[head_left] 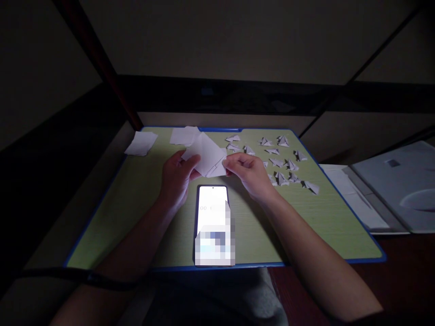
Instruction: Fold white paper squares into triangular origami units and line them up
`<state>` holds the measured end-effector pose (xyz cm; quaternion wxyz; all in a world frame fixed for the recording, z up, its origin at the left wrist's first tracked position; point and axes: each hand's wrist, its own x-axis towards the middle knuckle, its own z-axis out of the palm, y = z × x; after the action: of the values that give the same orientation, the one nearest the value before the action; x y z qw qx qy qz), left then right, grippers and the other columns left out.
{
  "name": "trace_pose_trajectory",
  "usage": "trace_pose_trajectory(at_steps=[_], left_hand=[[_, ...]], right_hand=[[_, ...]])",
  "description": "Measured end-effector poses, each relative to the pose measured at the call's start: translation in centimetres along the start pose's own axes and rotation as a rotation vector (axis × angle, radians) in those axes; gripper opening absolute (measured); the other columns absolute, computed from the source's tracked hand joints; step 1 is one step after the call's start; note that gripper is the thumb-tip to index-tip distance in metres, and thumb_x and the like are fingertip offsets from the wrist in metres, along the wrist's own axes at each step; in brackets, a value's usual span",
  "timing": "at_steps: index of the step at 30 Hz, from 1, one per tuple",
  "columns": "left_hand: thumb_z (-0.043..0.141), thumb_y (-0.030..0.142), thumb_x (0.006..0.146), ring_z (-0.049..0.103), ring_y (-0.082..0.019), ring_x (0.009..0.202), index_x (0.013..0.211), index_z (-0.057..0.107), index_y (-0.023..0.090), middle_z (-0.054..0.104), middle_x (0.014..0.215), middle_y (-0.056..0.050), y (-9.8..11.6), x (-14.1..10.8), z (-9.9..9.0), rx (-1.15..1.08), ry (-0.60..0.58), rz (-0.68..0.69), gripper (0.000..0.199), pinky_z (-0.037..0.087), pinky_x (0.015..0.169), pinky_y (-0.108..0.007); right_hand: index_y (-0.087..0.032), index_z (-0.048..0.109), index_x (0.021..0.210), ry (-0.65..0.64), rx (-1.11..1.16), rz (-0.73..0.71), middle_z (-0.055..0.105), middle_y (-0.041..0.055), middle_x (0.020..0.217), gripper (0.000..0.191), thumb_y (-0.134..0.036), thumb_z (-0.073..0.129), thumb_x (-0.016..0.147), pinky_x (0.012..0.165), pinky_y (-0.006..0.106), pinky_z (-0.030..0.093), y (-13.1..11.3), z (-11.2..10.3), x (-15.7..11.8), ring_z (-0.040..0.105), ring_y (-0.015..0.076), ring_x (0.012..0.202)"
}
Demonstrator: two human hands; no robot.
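Note:
Several white paper sheets [205, 151] are held up over the middle of the green table. My left hand [176, 176] grips them at their left side, thumb on top. At their right edge, my right hand [248, 174] pinches a sheet between thumb and fingers. Just behind the held sheets lies a stack of white paper [183, 136]. A phone [213, 222] with a lit screen lies in front of both hands. Small folded paper pieces [277, 162] are spread to the right of my right hand.
Another paper stack [141, 143] lies at the table's back left corner. The green table [112, 222] has a blue rim. Right of it are an open white box [360, 199] and a large pale panel [404, 185]. A dark cable [78, 275] crosses at lower left.

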<state>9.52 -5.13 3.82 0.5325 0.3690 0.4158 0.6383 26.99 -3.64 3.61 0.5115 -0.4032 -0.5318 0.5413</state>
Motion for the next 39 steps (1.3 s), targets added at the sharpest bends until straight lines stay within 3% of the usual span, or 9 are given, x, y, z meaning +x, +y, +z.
trace_pose_trajectory(at_steps=[7, 10, 15, 21, 29, 34, 39], left_hand=[[0.075, 0.029, 0.067, 0.069, -0.021, 0.077, 0.086, 0.066, 0.016, 0.07, 0.084, -0.004, -0.3, 0.3, -0.7, 0.192, -0.175, -0.017, 0.025, 0.058, 0.056, -0.027], [0.074, 0.031, 0.07, 0.069, -0.02, 0.075, 0.088, 0.07, 0.016, 0.072, 0.082, -0.004, -0.4, 0.5, -0.9, 0.236, -0.185, -0.016, 0.023, 0.055, 0.058, -0.025], [0.073, 0.037, 0.074, 0.071, -0.022, 0.08, 0.095, 0.074, 0.014, 0.076, 0.088, -0.008, -0.8, 0.5, -1.2, 0.317, -0.217, -0.025, 0.032, 0.057, 0.071, -0.033], [0.077, 0.042, 0.07, 0.071, -0.02, 0.073, 0.089, 0.075, 0.013, 0.077, 0.085, -0.009, -0.8, 0.2, -0.9, 0.389, -0.23, 0.0, 0.034, 0.055, 0.063, -0.029], [0.07, 0.04, 0.076, 0.067, -0.017, 0.065, 0.085, 0.073, 0.012, 0.075, 0.076, -0.007, -0.2, -0.5, -0.6, 0.545, -0.257, 0.147, 0.029, 0.049, 0.054, -0.024], [0.063, 0.032, 0.081, 0.066, -0.017, 0.065, 0.088, 0.073, 0.012, 0.074, 0.076, -0.007, 0.1, -1.2, 0.0, 0.73, -0.261, 0.269, 0.023, 0.047, 0.054, -0.024], [0.068, 0.03, 0.079, 0.066, -0.018, 0.067, 0.088, 0.073, 0.013, 0.075, 0.078, -0.007, 0.1, -1.2, 0.1, 0.784, -0.229, 0.27, 0.02, 0.048, 0.055, -0.025]], right_hand=[[-0.018, 0.064, 0.069, 0.102, -0.063, -0.059, 0.055, -0.0046, 0.054, 0.013, -0.03, 0.071, 0.07, 0.051, 0.025, 0.036, 0.1, -0.3, 0.3, 0.047, 0.009, 0.049], [-0.018, 0.062, 0.068, 0.09, -0.146, -0.092, 0.053, -0.0046, 0.055, 0.011, -0.027, 0.068, 0.07, 0.05, 0.025, 0.033, 0.0, -0.3, 0.2, 0.045, 0.0083, 0.05], [-0.017, 0.06, 0.069, 0.045, -0.197, -0.115, 0.053, -0.0044, 0.057, 0.014, -0.029, 0.067, 0.072, 0.05, 0.025, 0.032, -0.3, -0.1, -0.1, 0.045, 0.0084, 0.051], [-0.017, 0.061, 0.07, 0.024, -0.188, -0.08, 0.051, -0.0055, 0.055, 0.018, -0.033, 0.069, 0.072, 0.049, 0.024, 0.029, -0.3, 0.0, -0.1, 0.043, 0.0075, 0.05], [-0.017, 0.062, 0.071, 0.008, -0.164, -0.029, 0.049, -0.0059, 0.054, 0.019, -0.034, 0.069, 0.072, 0.048, 0.024, 0.026, -0.1, 0.1, 0.0, 0.041, 0.0073, 0.049], [-0.017, 0.063, 0.07, 0.031, -0.171, -0.036, 0.05, -0.005, 0.054, 0.017, -0.033, 0.068, 0.072, 0.048, 0.025, 0.028, 0.0, 0.0, 0.0, 0.04, 0.0078, 0.049], [-0.017, 0.062, 0.069, 0.042, -0.169, -0.062, 0.052, -0.0045, 0.055, 0.017, -0.033, 0.069, 0.072, 0.048, 0.025, 0.029, 0.0, 0.0, -0.1, 0.043, 0.0083, 0.05]])
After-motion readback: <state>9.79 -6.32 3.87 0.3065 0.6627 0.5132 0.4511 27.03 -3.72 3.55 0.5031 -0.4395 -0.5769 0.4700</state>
